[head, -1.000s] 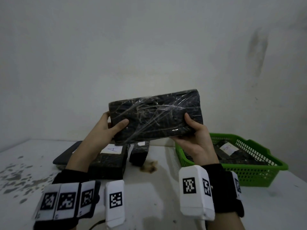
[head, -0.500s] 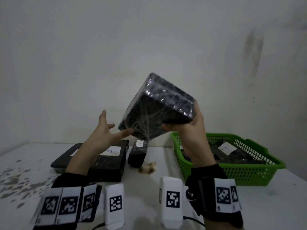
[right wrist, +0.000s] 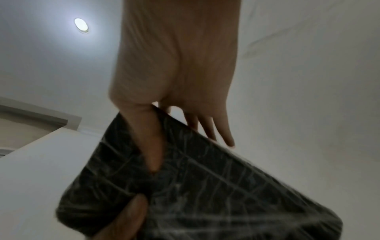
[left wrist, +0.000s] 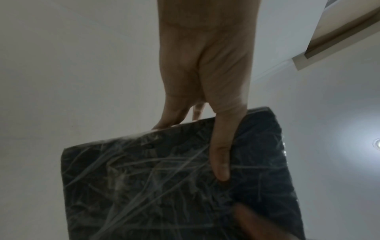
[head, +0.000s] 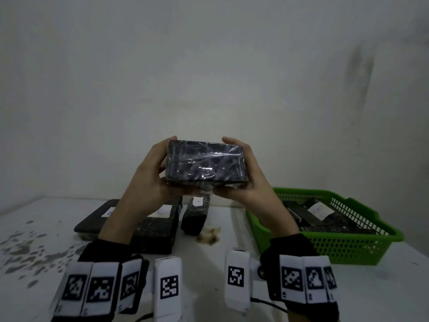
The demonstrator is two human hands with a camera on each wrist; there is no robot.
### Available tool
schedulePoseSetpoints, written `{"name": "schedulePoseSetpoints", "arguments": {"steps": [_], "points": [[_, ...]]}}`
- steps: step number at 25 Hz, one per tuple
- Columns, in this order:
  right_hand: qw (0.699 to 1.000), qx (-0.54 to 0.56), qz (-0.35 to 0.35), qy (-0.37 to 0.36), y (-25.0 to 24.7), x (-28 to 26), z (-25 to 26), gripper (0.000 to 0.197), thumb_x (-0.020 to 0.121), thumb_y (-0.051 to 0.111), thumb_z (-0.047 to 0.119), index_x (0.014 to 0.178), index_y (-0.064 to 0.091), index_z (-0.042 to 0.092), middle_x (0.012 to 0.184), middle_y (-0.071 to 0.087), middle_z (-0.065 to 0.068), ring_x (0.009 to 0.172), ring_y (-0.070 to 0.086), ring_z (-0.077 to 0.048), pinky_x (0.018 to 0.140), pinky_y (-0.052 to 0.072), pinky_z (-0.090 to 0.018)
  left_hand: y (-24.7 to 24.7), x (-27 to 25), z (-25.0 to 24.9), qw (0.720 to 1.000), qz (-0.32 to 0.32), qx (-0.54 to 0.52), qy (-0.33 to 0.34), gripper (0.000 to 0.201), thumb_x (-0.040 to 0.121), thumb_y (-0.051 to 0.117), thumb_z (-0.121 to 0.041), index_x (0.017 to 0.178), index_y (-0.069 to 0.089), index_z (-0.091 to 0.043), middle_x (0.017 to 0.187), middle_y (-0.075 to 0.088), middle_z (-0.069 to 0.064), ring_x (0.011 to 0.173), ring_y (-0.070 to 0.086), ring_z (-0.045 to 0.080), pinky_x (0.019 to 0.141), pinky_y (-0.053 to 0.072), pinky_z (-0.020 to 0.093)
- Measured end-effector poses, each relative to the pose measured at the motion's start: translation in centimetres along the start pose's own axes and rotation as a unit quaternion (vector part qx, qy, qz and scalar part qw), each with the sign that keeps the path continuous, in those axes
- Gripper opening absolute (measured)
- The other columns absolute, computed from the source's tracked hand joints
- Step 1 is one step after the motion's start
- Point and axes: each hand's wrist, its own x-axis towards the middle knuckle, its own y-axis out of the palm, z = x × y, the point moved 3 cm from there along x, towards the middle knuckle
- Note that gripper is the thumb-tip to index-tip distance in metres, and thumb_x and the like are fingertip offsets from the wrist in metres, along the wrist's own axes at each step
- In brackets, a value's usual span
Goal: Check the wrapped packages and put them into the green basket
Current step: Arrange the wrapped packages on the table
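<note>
A black package wrapped in clear film [head: 205,161] is held up at chest height above the table, one narrow side facing me. My left hand [head: 156,173] grips its left end, thumb underneath and fingers over the far edge. My right hand [head: 247,176] grips the right end the same way. In the left wrist view the package [left wrist: 174,178] fills the lower half with my thumb pressed on it. The right wrist view shows the package [right wrist: 205,186] blurred. The green basket [head: 343,245] stands on the table to the right and holds several wrapped packages, one with a white label [head: 318,209].
On the white table [head: 209,263] lie three more black wrapped packages with white labels: a flat one [head: 92,219] at the left, a thick one [head: 160,231] behind my left forearm, a small one [head: 195,216] in the middle. A brown stain [head: 209,235] marks the table.
The package was held long side toward me by both hands, then tipped up in the right hand alone with the left hand free. Now both hands grip it again, turned and level.
</note>
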Motion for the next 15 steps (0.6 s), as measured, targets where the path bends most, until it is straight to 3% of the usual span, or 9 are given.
{"name": "schedulePoseSetpoints", "arguments": {"steps": [2, 4, 6, 8, 9, 10, 12, 13, 15], "points": [[1.0, 0.002, 0.011, 0.02, -0.5, -0.3, 0.3, 0.104, 0.063, 0.082, 0.01, 0.139, 0.021, 0.046, 0.127, 0.048, 0.015, 0.119, 0.053, -0.007, 0.1, 0.047, -0.031, 0.5, 0.1, -0.2, 0.999, 0.008, 0.037, 0.009, 0.08, 0.047, 0.08, -0.034, 0.115, 0.042, -0.048, 0.14, 0.042, -0.002, 0.126, 0.047, 0.016, 0.094, 0.049, 0.025], [0.994, -0.105, 0.001, 0.005, -0.9, -0.3, 0.7, 0.113, 0.061, 0.084, 0.011, 0.14, 0.014, 0.05, 0.134, 0.038, 0.007, 0.128, 0.042, -0.007, 0.103, 0.043, -0.026, 1.0, 0.1, -0.4, 0.994, 0.023, 0.1, 0.036, 0.071, 0.047, 0.085, -0.039, 0.105, 0.046, -0.05, 0.141, 0.037, -0.006, 0.129, 0.04, 0.004, 0.101, 0.039, 0.017], [0.965, -0.261, 0.015, -0.005, -1.0, -0.1, 0.6, 0.102, 0.062, 0.084, 0.011, 0.141, 0.025, 0.041, 0.131, 0.037, 0.004, 0.124, 0.04, -0.01, 0.103, 0.04, -0.026, 1.5, 0.3, -0.6, 0.981, 0.026, 0.178, 0.074, 0.058, 0.055, 0.085, -0.024, 0.101, 0.051, -0.032, 0.143, 0.034, 0.001, 0.122, 0.031, -0.019, 0.094, 0.03, 0.0], [0.945, -0.326, 0.006, -0.027, -0.9, 0.2, 0.0, 0.077, 0.063, 0.081, 0.009, 0.129, 0.045, 0.029, 0.122, 0.043, 0.002, 0.111, 0.044, -0.009, 0.096, 0.039, -0.021, 1.7, 0.3, -0.7, 0.967, 0.024, 0.232, 0.106, 0.052, 0.061, 0.082, -0.011, 0.103, 0.052, -0.021, 0.146, 0.03, 0.009, 0.117, 0.03, -0.023, 0.092, 0.029, -0.002], [0.95, -0.308, -0.011, -0.045, -1.0, 0.3, -0.4, 0.065, 0.062, 0.08, 0.007, 0.117, 0.051, 0.026, 0.115, 0.047, 0.002, 0.102, 0.047, -0.006, 0.088, 0.039, -0.016, 1.9, 0.3, -0.8, 0.964, 0.025, 0.24, 0.107, 0.052, 0.063, 0.081, -0.01, 0.105, 0.053, -0.02, 0.148, 0.027, 0.009, 0.124, 0.034, -0.012, 0.098, 0.032, 0.006], [0.959, -0.276, -0.031, -0.059, -1.1, 0.3, -0.8, 0.058, 0.061, 0.081, 0.005, 0.106, 0.051, 0.025, 0.109, 0.051, 0.0, 0.095, 0.05, -0.005, 0.082, 0.04, -0.014, 2.2, 0.3, -0.8, 0.964, 0.029, 0.249, 0.094, 0.055, 0.064, 0.08, -0.011, 0.11, 0.052, -0.022, 0.149, 0.024, 0.008, 0.132, 0.034, 0.006, 0.106, 0.035, 0.022], [0.977, -0.194, -0.064, -0.054, -1.8, 0.2, -2.2, 0.057, 0.057, 0.08, -0.001, 0.097, 0.05, 0.025, 0.105, 0.054, -0.005, 0.096, 0.054, -0.012, 0.081, 0.048, -0.021, 2.7, 0.4, -0.6, 0.951, 0.046, 0.301, 0.05, 0.068, 0.067, 0.079, -0.017, 0.12, 0.042, -0.038, 0.153, 0.018, 0.004, 0.143, 0.014, 0.026, 0.112, 0.022, 0.056], [0.989, -0.127, -0.073, -0.032, -2.4, 0.0, -2.8, 0.058, 0.055, 0.078, -0.007, 0.097, 0.05, 0.022, 0.107, 0.054, -0.01, 0.1, 0.055, -0.018, 0.08, 0.053, -0.028, 2.5, 0.4, -0.3, 0.94, 0.048, 0.337, 0.024, 0.077, 0.067, 0.079, -0.021, 0.126, 0.035, -0.044, 0.154, 0.015, 0.002, 0.145, 0.006, 0.026, 0.112, 0.013, 0.062], [0.996, 0.012, -0.087, 0.021, -3.6, -0.7, -4.0, 0.055, 0.055, 0.069, -0.014, 0.101, 0.049, 0.01, 0.112, 0.055, -0.017, 0.103, 0.058, -0.028, 0.07, 0.059, -0.037, 0.6, 0.5, 0.5, 0.916, 0.016, 0.399, -0.036, 0.092, 0.067, 0.079, -0.024, 0.14, 0.026, -0.041, 0.156, 0.01, 0.002, 0.145, 0.001, 0.025, 0.112, 0.003, 0.063]]}}
